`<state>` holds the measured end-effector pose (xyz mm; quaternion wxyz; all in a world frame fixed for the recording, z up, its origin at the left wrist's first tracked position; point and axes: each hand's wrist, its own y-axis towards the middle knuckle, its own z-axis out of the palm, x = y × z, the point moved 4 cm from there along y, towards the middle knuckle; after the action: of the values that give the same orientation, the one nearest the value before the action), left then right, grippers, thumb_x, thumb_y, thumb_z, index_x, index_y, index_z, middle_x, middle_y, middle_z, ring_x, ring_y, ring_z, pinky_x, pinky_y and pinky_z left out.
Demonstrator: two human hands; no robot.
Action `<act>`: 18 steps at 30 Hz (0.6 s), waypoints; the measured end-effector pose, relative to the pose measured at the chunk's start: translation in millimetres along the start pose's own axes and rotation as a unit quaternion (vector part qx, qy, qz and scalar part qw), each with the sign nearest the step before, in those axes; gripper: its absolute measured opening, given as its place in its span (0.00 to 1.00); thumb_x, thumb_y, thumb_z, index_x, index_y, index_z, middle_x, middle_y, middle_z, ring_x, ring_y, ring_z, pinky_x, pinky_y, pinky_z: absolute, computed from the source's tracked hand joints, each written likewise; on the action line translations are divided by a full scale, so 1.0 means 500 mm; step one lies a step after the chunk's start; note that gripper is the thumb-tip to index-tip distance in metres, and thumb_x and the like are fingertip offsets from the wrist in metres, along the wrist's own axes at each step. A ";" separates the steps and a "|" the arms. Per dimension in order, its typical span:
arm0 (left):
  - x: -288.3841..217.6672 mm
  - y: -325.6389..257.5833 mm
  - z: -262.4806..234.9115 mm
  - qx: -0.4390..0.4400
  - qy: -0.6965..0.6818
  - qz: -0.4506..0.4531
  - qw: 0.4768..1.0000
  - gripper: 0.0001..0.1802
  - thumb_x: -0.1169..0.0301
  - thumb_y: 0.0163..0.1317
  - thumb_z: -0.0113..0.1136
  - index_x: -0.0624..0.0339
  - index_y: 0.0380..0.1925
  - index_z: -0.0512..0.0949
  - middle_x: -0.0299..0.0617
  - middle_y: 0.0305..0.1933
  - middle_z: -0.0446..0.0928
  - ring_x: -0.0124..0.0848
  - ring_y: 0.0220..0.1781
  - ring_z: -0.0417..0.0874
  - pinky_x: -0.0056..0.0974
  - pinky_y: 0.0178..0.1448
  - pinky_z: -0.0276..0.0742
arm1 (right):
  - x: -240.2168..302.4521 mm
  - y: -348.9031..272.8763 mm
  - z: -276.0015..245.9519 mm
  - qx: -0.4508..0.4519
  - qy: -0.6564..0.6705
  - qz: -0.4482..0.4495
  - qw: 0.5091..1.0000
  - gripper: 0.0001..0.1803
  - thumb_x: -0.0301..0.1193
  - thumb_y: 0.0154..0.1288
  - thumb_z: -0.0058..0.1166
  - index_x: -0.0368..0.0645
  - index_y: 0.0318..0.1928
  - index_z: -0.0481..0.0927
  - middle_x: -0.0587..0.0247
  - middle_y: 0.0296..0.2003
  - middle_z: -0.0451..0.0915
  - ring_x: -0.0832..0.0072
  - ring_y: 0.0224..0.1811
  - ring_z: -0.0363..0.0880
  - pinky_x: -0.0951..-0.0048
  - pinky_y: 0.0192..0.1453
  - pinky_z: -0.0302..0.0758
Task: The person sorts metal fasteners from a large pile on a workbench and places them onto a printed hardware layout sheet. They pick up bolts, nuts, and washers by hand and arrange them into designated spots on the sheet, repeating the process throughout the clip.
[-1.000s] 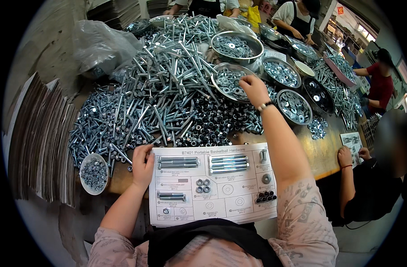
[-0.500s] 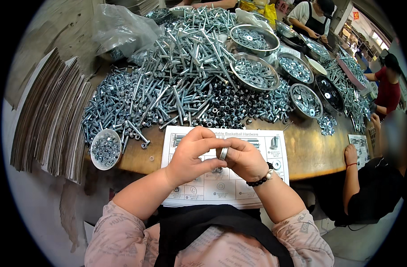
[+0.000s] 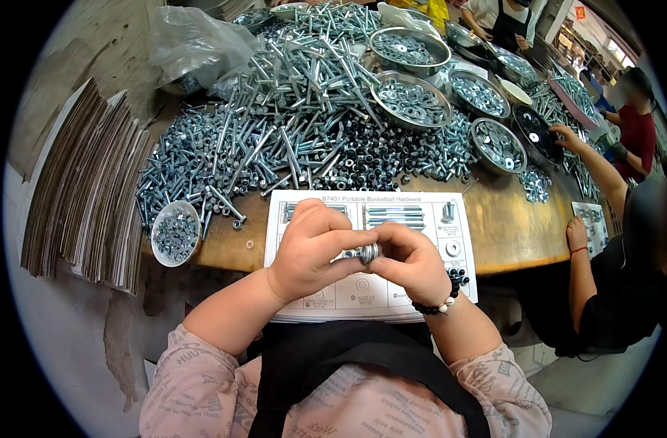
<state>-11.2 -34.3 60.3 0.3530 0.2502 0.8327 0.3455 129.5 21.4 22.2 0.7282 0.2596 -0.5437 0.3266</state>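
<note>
My left hand (image 3: 304,252) and my right hand (image 3: 414,263) meet over a stack of printed sheets (image 3: 428,208) at the table's front edge. Between their thumbs and fingertips is a small stack of silvery washers (image 3: 370,252), which both hands pinch. What else may lie in the palms is hidden. The sheets show pictures of bolts, nuts and washers. Several black nuts (image 3: 460,276) rest on the right part of the sheet, beside my beaded wrist.
Beyond the sheets lies a big heap of bolts (image 3: 304,95), with black nuts (image 3: 370,157) at its near side. Metal bowls of washers (image 3: 410,102) stand to the right. A white bowl (image 3: 176,233) and stacked cardboard (image 3: 85,190) are left. A co-worker's hand (image 3: 567,139) reaches into a black bowl (image 3: 530,124).
The washers have turned in my fingers, showing more of their faces. My right hand has shifted slightly, uncovering the black nuts on the sheet. The neighbour's arm has reached forward to the black bowl.
</note>
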 end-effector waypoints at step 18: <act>0.024 -0.068 0.283 0.420 -0.076 -0.163 0.890 0.18 0.73 0.48 0.60 0.60 0.41 0.74 0.45 0.41 0.73 0.43 0.45 0.75 0.41 0.48 0.72 | 0.016 -0.151 -0.180 -0.230 -0.155 -0.094 0.956 0.12 0.24 0.62 0.48 0.35 0.46 0.75 0.69 0.35 0.73 0.86 0.34 0.68 0.84 0.38 0.66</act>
<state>83.3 8.3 -42.9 0.3291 0.2614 0.8996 -0.1187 244.2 39.9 3.3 0.7025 0.1822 -0.6835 0.0784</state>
